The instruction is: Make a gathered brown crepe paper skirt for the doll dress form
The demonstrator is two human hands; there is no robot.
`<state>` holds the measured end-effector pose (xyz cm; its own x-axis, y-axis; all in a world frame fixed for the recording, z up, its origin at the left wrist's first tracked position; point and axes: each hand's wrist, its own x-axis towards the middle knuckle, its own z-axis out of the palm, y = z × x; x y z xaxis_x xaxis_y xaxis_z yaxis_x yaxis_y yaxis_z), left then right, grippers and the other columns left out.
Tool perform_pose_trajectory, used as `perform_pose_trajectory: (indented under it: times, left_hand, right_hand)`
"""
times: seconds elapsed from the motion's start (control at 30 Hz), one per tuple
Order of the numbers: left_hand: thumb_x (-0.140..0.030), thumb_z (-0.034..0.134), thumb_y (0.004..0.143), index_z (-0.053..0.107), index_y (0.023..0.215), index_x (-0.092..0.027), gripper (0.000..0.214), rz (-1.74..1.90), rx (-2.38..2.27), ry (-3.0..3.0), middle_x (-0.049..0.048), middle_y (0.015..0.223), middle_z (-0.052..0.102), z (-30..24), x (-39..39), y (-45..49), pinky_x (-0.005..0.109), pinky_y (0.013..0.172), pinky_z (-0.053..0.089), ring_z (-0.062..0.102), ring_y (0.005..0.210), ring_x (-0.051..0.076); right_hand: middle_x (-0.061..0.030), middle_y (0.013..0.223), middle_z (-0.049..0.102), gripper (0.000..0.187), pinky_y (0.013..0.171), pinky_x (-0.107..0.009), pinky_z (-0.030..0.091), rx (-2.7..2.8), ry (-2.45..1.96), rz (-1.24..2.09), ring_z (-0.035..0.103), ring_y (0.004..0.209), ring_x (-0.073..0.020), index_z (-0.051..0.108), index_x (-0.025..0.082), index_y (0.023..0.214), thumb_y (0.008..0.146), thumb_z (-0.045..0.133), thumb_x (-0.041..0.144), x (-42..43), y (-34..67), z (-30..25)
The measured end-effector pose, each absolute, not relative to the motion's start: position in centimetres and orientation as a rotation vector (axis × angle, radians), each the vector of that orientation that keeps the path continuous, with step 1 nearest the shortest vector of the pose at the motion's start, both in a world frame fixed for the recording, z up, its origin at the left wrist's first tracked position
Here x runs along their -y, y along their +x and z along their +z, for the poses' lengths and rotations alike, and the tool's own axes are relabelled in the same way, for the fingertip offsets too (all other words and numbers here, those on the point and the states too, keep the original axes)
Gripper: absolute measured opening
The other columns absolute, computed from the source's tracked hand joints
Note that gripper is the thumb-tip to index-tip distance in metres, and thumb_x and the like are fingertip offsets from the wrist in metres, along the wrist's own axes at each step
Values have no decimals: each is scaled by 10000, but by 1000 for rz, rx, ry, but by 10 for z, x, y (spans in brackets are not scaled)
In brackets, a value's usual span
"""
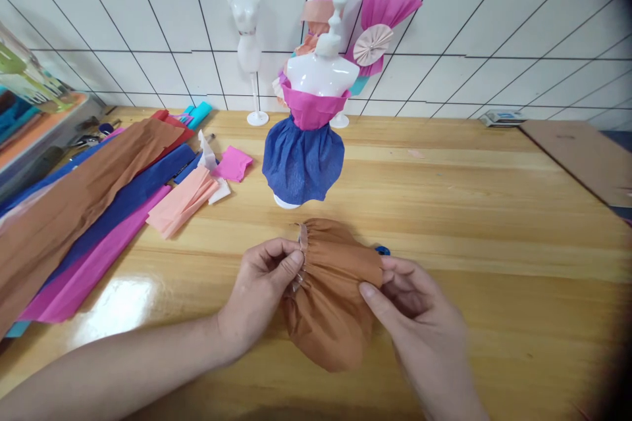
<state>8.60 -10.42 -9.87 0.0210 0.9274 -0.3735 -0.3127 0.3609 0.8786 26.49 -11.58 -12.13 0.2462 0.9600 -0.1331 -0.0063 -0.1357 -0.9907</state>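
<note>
A small brown doll skirt (333,296), gathered along a band with clear tape at its left end, is held up between both hands over the wooden table. My left hand (264,293) pinches the taped, gathered band between thumb and fingers. On the opposite side, my right hand (417,309) grips the skirt's smooth edge, thumb in front and fingers partly hidden behind. Just beyond stands a white mini mannequin (323,72) wearing a pink top (313,105) and a puffed blue skirt (303,161). A small blue object (382,250) peeks out behind the brown skirt.
Long strips of brown (93,191), blue and pink crepe paper lie at left, with folded peach paper (182,200) and a pink piece (236,164). A bare mannequin (247,26) and dressed ones stand by the tiled wall. A brown board (582,151) lies at right.
</note>
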Motion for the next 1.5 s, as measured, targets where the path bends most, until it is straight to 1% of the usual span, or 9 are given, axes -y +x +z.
perform_pose_trajectory:
  times: [0.2,0.33,0.47,0.57,0.7,0.83,0.93,1.1,1.5]
  left_hand:
    - [-432,747,700,645,707,-130,318,1106,-1161,674,-20,594,540,-97,104,86,180,507,328,420,520,62]
    - [-429,752,691,614,689,-131,328,1184,-1174,684,-38,578,504,-95,102,86,174,502,310,387,516,55]
    - [-435,736,704,598,689,-134,332,1198,-1181,736,-47,560,473,-93,101,86,181,504,313,371,513,60]
    - [-434,723,719,596,701,-134,326,1188,-1182,738,-43,572,477,-93,101,86,182,509,314,376,521,62]
    - [-446,701,740,582,719,-140,328,1163,-1172,732,-42,584,478,-95,103,87,188,523,327,396,533,69]
    - [-459,676,761,577,740,-144,331,1155,-1170,746,-46,605,453,-99,102,87,193,540,324,381,553,74]
    - [-461,644,788,569,736,-143,332,1147,-1151,780,-43,620,437,-102,101,87,201,564,323,381,581,83]
    - [-511,651,756,530,650,-140,404,1093,-1196,831,-37,591,439,-103,100,87,204,540,295,359,559,81]
    - [-539,655,741,526,628,-157,418,1116,-1263,881,-46,522,450,-102,100,87,206,494,315,384,490,79]
  right_hand:
    - [-8,759,643,287,615,-228,510,932,-1389,1168,593,677,-140,657,235,873,657,785,374,116,267,-116]
    - [-7,694,624,340,517,-233,463,878,-1242,1451,554,574,-134,670,236,962,744,687,496,120,264,-103]
    - [-19,672,617,392,486,-227,433,897,-1224,1655,540,568,-140,692,210,937,678,742,500,122,257,-97]
    - [-19,710,630,306,479,-219,417,926,-1276,1619,505,548,-118,699,200,855,660,778,423,121,256,-102]
    - [20,627,569,221,450,-184,371,881,-1332,1533,436,493,-75,673,190,685,672,784,380,119,259,-105]
    - [4,672,594,283,475,-191,403,866,-1289,1534,479,577,-110,697,219,793,641,791,439,120,255,-97]
    - [-10,704,629,358,455,-200,376,934,-1314,1563,469,554,-111,700,222,900,630,790,440,121,252,-94]
    - [18,606,558,266,426,-189,332,923,-1393,1459,386,491,-88,652,191,711,644,789,409,120,255,-101]
    - [19,605,531,275,433,-193,308,862,-1304,1471,351,473,-69,691,181,725,643,803,418,115,266,-109]
